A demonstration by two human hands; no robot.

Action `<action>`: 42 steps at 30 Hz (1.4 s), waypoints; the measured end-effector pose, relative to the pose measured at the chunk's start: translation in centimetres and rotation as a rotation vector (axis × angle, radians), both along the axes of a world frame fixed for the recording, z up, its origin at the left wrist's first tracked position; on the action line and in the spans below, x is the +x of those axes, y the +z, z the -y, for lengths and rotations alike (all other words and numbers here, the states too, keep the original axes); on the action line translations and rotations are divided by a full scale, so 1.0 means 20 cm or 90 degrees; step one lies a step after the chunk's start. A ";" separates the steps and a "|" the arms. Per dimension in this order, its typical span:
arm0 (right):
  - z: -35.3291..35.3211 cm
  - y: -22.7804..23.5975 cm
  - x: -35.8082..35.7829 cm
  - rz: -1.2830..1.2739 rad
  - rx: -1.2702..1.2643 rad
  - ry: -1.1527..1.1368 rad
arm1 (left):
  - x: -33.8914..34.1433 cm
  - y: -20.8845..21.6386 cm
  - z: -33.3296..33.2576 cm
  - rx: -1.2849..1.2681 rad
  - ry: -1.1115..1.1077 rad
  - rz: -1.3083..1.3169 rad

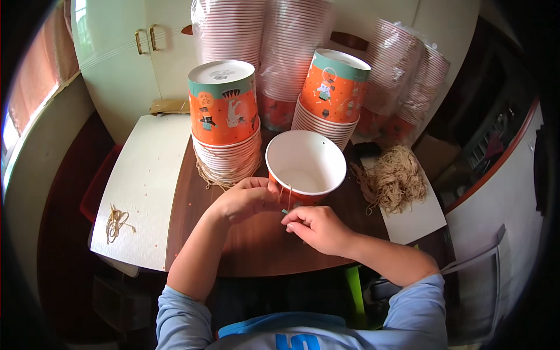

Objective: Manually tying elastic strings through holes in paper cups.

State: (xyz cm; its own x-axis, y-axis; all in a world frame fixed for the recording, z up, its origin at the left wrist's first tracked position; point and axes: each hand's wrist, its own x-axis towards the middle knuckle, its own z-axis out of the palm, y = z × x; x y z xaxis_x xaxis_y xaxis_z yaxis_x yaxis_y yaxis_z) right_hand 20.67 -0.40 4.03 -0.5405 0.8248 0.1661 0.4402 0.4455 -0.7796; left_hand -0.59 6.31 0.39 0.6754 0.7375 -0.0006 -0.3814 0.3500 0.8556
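Note:
An orange paper bucket (306, 160) stands mouth up in front of me, its white inside showing, with a small hole near the far rim. A thin tan cord (290, 195) loops at its near rim and runs down to my right hand. My left hand (251, 199) is closed against the bucket's near left side, fingers curled; its fingertips are partly hidden. My right hand (319, 229) pinches the cord below the rim. A small greenish tip (284, 211) shows by its fingers; I cannot make out what it belongs to.
Two upside-down stacks of paper buckets, a left stack (224, 111) with cords around its base and a right stack (332, 93), stand behind. Plastic-wrapped stacks (297, 46) rise farther back. A tangled cord heap (399, 178) lies right; a small cord bundle (116, 223) lies left.

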 end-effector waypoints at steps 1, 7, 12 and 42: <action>-0.02 -0.05 -0.01 -0.066 -0.130 -0.044 | 0.00 0.01 0.01 0.002 -0.017 0.007; -0.05 -0.11 -0.01 -0.104 0.017 -0.092 | 0.03 0.01 0.02 0.047 0.030 0.030; -0.03 -0.05 -0.01 -0.166 0.083 -0.151 | 0.07 0.07 0.07 0.134 0.084 -0.046; -0.03 -0.16 -0.06 -0.309 0.008 -0.223 | 0.14 0.10 0.14 0.824 0.431 -0.422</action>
State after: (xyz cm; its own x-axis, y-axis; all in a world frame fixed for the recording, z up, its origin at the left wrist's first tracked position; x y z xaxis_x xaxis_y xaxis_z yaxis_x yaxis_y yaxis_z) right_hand 19.54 0.28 0.77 -0.0962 0.9366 0.3370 0.1570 0.3486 -0.9240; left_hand 2.12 3.56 2.37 0.3743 0.6237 0.6862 0.3841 -0.7778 0.4975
